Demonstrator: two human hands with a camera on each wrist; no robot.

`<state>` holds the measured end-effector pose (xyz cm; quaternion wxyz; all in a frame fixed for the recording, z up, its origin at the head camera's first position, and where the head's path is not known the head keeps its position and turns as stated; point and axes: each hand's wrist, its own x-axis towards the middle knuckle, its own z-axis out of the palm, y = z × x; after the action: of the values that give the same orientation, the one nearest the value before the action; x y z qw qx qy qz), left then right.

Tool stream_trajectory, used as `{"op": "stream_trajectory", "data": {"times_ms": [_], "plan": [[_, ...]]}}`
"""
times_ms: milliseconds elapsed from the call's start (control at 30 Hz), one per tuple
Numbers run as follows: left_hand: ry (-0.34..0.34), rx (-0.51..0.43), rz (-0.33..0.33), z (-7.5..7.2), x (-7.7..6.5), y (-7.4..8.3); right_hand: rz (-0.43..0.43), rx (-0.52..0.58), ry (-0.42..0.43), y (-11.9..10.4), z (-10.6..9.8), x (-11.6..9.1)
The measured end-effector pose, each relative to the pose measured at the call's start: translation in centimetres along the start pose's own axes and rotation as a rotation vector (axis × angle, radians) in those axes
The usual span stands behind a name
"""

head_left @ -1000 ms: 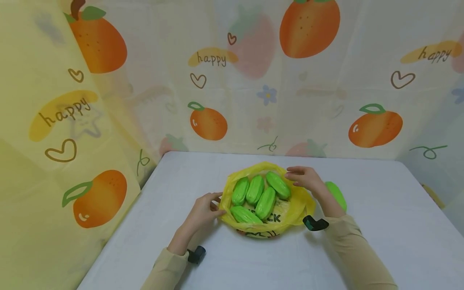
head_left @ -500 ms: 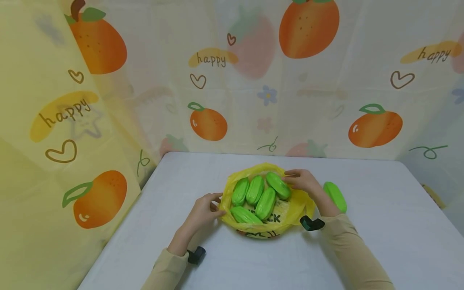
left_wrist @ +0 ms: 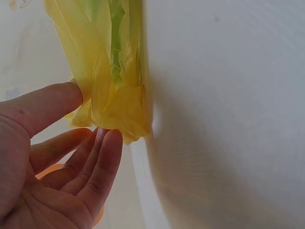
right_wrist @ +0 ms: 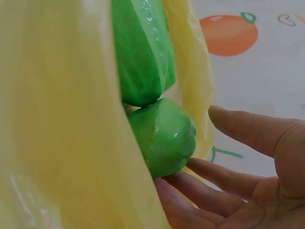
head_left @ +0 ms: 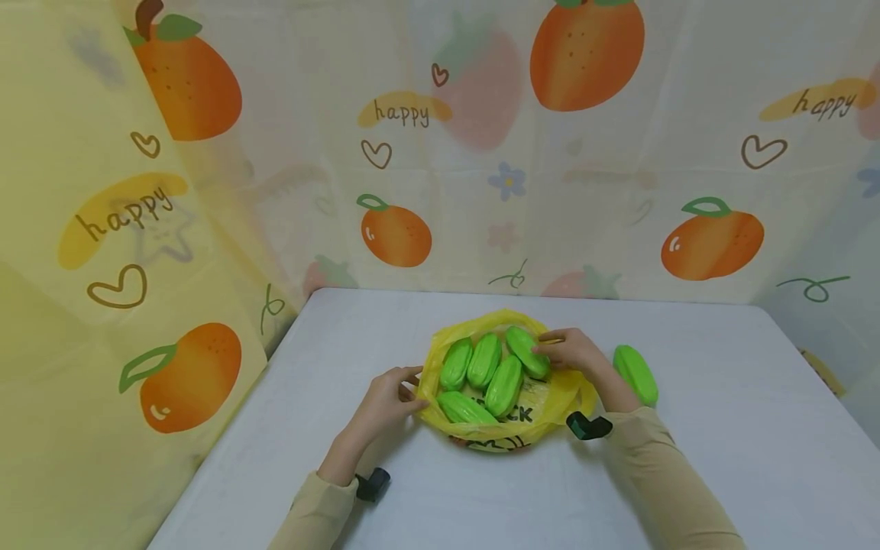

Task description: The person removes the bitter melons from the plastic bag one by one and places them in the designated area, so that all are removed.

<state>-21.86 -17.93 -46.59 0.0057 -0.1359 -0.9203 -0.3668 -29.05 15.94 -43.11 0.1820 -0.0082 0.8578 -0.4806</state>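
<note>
In the head view, a yellow plastic bag (head_left: 436, 359) lies with its mouth up, holding several thick green cucumber-shaped vegetables (head_left: 504, 386). My left hand (head_left: 388, 399) holds the bag's left edge. In the left wrist view, thumb and bent fingers lie on either side of the yellow film (left_wrist: 119, 107). My right hand (head_left: 576, 351) reaches over the right rim. Its fingertips touch the upper right green vegetable (head_left: 526, 353). In the right wrist view, its fingers extend under the end of a green vegetable (right_wrist: 164, 138), while the thumb stands apart.
Another green vegetable (head_left: 635, 374) lies on the white table (head_left: 440, 504) beside my right forearm. Dark cameras (head_left: 373, 484) sit on both wrists. A cloth printed with fruit (head_left: 474, 229) hangs behind the table and at its sides.
My right hand has come from above the bag's right rim down and to the left, onto the upper right green vegetable. The left hand and the bag have stayed in place.
</note>
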Motion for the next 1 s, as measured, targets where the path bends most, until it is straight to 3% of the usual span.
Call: {"op": "stream_trajectory", "data": {"times_ms": [567, 1000], "plan": [[0.001, -0.017, -0.013, 0.16, 0.08, -0.20, -0.025, 0.006, -0.042, 0.01, 0.14, -0.43], [0.009, -0.013, -0.006, 0.13, -0.07, -0.27, 0.029, -0.030, -0.044, -0.23, 0.79, -0.43]]}}
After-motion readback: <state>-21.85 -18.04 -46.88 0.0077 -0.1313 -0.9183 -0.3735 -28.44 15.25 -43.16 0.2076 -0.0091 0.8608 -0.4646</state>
